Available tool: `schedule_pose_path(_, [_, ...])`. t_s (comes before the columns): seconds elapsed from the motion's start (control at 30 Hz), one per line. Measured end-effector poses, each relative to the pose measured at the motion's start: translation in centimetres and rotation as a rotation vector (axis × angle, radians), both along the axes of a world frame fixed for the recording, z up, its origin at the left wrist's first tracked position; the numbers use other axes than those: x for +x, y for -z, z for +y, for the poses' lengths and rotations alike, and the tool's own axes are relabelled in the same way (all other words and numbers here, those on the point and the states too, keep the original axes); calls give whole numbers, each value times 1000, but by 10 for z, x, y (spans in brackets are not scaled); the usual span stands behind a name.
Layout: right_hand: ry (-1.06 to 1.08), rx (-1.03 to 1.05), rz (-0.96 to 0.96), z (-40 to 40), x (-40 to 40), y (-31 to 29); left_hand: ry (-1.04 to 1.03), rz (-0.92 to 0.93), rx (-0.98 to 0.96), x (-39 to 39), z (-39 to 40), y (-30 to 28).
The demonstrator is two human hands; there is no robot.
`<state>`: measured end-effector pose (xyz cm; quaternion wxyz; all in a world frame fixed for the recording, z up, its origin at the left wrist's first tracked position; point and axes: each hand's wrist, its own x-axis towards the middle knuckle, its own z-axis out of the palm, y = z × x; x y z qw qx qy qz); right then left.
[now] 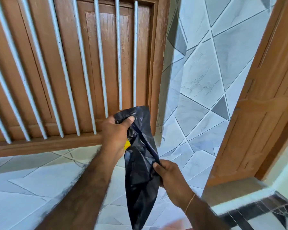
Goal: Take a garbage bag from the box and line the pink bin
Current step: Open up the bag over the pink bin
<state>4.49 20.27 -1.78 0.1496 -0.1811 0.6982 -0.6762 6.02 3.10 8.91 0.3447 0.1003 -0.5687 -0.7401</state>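
A black garbage bag (140,165), still folded into a long crumpled strip, hangs in front of me over the tiled floor. My left hand (115,135) grips its top end, thumb pressed on the plastic, and a small yellow thing (127,144) shows under the palm. My right hand (170,178) pinches the bag's right edge lower down. At the bottom edge a blurred pinkish rim (178,224) shows; I cannot tell whether it is the pink bin. The box is out of sight.
A brown wooden door with white metal bars (83,68) stands straight ahead. An open wooden door leaf (259,117) is at the right, with a raised threshold (239,195) below it. Grey and white tiles (198,100) cover the floor and the wall.
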Motion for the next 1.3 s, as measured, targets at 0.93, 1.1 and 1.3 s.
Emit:
schedule_pose_path(0.93, [-275,103,-259,167,114,51,22,-342,482,135,170,91])
schedule_pose_path(1.1, [-123,-1,-369,181,136,55,1,-372,543,146,165,112])
schedule_pose_path(1.3, [45,-22,-322,205,133,35,-348,-657,-271,174,206,113])
